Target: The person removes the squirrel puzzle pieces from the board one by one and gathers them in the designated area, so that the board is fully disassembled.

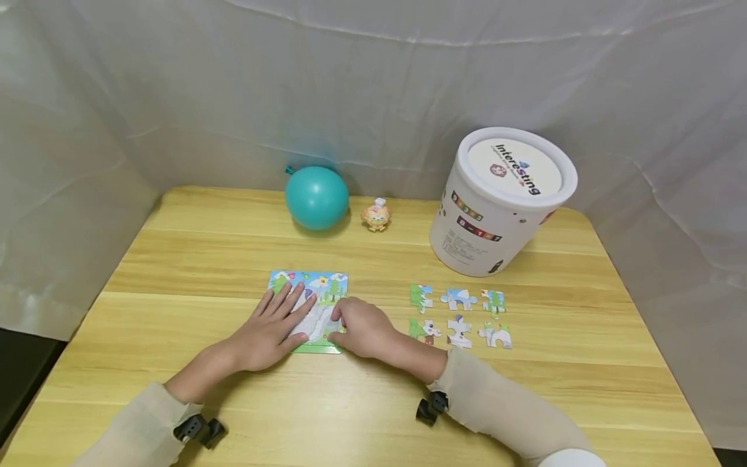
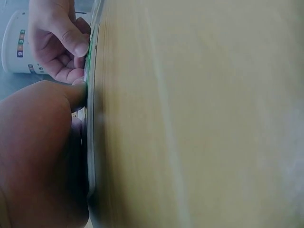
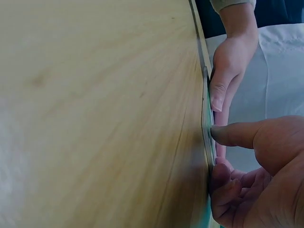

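A square puzzle board (image 1: 322,281) with a cartoon landscape border and a whitish middle lies on the table. Over its left part rests my left hand (image 1: 271,331), fingers straight and spread, thumb along the near edge. From the right, my right hand (image 1: 364,327) touches the board with thumb and index finger apart; the other fingers curl under the palm. The right wrist view shows this thumb (image 3: 235,134) against the board's face. Whether the right hand pinches anything is hidden. Several loose puzzle pieces, such as a tree piece (image 1: 496,301), lie right of the board in two rows.
A teal balloon (image 1: 317,198) sits at the back of the wooden table (image 1: 204,272). Beside it stands a small toy figure (image 1: 377,215) with a white hat. A large white lidded bucket (image 1: 496,207) is at the back right. Grey cloth (image 1: 373,97) hangs behind.
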`<action>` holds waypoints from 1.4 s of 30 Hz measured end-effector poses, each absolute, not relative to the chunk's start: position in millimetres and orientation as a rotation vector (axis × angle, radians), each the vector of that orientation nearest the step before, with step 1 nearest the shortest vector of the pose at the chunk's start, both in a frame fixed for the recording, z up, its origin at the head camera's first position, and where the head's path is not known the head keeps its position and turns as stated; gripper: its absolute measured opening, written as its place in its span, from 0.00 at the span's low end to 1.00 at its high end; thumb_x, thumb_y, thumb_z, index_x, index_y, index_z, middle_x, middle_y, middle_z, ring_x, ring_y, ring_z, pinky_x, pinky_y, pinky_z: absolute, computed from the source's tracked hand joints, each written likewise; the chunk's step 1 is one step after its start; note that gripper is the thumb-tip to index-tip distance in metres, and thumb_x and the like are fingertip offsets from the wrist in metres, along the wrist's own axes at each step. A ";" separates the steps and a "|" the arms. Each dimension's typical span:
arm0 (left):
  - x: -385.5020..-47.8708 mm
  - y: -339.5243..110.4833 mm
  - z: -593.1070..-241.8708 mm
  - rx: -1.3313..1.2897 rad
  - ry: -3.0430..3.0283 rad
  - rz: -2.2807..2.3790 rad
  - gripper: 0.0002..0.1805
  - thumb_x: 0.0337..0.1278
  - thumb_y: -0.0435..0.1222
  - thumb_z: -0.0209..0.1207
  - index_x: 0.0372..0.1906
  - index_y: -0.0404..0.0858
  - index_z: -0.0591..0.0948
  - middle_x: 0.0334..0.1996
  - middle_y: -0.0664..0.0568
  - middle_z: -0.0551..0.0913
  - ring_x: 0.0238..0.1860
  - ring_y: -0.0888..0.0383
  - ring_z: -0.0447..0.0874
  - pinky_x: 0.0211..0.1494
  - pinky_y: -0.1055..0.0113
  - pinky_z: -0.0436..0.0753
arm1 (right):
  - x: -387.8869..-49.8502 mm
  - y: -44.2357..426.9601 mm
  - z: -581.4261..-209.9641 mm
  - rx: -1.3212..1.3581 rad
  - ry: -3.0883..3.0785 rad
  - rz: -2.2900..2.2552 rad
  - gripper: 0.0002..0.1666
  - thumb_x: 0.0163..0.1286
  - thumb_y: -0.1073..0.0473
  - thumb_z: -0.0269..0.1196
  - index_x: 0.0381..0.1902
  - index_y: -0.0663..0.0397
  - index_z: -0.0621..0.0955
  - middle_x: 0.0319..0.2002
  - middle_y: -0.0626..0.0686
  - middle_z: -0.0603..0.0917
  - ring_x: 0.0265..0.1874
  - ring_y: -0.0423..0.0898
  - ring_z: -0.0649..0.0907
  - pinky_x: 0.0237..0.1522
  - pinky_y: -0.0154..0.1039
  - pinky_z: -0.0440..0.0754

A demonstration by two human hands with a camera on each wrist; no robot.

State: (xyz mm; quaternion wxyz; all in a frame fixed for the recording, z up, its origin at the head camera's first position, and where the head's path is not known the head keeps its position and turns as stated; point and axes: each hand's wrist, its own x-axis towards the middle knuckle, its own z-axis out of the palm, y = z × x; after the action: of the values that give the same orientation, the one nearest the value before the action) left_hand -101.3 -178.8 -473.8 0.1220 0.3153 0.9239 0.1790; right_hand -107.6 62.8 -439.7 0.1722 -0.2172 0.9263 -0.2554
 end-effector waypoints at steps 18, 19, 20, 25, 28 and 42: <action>-100.6 -178.5 -470.9 0.879 2.669 0.497 0.38 0.80 0.51 0.46 0.83 0.44 0.48 0.83 0.43 0.36 0.81 0.43 0.26 0.78 0.46 0.25 | -108.1 61.6 -436.9 -0.628 2.581 -0.878 0.13 0.66 0.57 0.72 0.39 0.50 0.77 0.27 0.43 0.77 0.24 0.38 0.75 0.29 0.32 0.73; -100.4 -178.3 -470.7 0.875 2.668 0.495 0.38 0.80 0.51 0.46 0.83 0.44 0.48 0.83 0.43 0.36 0.81 0.43 0.26 0.78 0.46 0.25 | -108.5 62.4 -436.8 -0.626 2.567 -0.910 0.11 0.67 0.58 0.71 0.39 0.50 0.77 0.26 0.42 0.77 0.23 0.38 0.75 0.29 0.32 0.74; -100.2 -178.4 -470.8 0.871 2.668 0.492 0.38 0.80 0.51 0.46 0.83 0.44 0.48 0.83 0.43 0.36 0.81 0.44 0.26 0.78 0.46 0.25 | -109.0 63.2 -436.8 -0.625 2.552 -0.943 0.10 0.68 0.59 0.71 0.38 0.50 0.78 0.25 0.42 0.78 0.22 0.37 0.75 0.29 0.32 0.74; -99.6 -178.4 -471.4 0.870 2.670 0.492 0.38 0.80 0.51 0.45 0.83 0.45 0.47 0.83 0.44 0.35 0.81 0.44 0.25 0.78 0.47 0.25 | -112.7 68.6 -435.8 -0.603 2.504 -1.063 0.05 0.71 0.62 0.67 0.37 0.49 0.80 0.24 0.41 0.81 0.22 0.37 0.77 0.32 0.34 0.77; -99.6 -178.1 -472.0 0.885 2.679 0.503 0.38 0.80 0.51 0.46 0.83 0.44 0.48 0.83 0.43 0.36 0.81 0.43 0.26 0.78 0.48 0.24 | -114.3 75.0 -433.0 -0.586 2.476 -1.119 0.03 0.71 0.62 0.67 0.38 0.50 0.81 0.25 0.41 0.82 0.22 0.38 0.78 0.33 0.35 0.77; -100.4 -176.1 -468.2 0.884 2.672 0.507 0.38 0.80 0.50 0.46 0.83 0.43 0.47 0.83 0.42 0.36 0.81 0.42 0.26 0.78 0.46 0.25 | -106.5 151.9 -423.7 -0.511 2.296 -1.345 0.03 0.70 0.65 0.66 0.39 0.57 0.81 0.24 0.51 0.80 0.21 0.41 0.74 0.25 0.32 0.74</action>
State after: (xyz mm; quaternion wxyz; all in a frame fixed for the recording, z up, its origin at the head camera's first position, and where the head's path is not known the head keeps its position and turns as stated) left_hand -100.4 -176.1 -468.2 0.1404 0.3059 0.9252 0.1754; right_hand -106.5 151.9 -423.7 0.2143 -0.1840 0.8277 -0.4849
